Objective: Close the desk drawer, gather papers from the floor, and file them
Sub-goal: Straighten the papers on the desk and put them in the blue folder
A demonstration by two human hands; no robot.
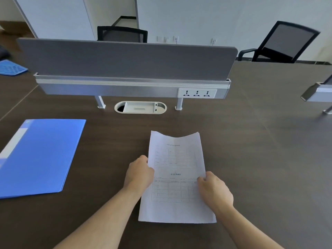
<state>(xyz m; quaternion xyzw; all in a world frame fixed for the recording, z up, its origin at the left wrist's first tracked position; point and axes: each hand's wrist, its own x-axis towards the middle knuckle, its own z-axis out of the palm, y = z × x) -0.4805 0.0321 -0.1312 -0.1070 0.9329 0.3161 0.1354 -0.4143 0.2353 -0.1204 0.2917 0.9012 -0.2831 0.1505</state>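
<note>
White printed paper sheets [177, 177] sit over the dark brown wooden desk [260, 159], pinched at both side edges. Left hand [139, 174] and right hand [214, 191] fingers are curled shut on them; closed blue plastic folder [39, 157] lies well left.

Lighting: even, soft daylight; faint shadows beneath the grey partition [125, 58]. Mild sheen on desk right of it. Wide-angle bowing at edges; chair beyond its right end motion-blurred.

Office: dark desk [251, 141] with grey divider [125, 58], sockets [197, 93] under divider, mesh chairs [285, 42] behind, blue folder [41, 155] before divider.
</note>
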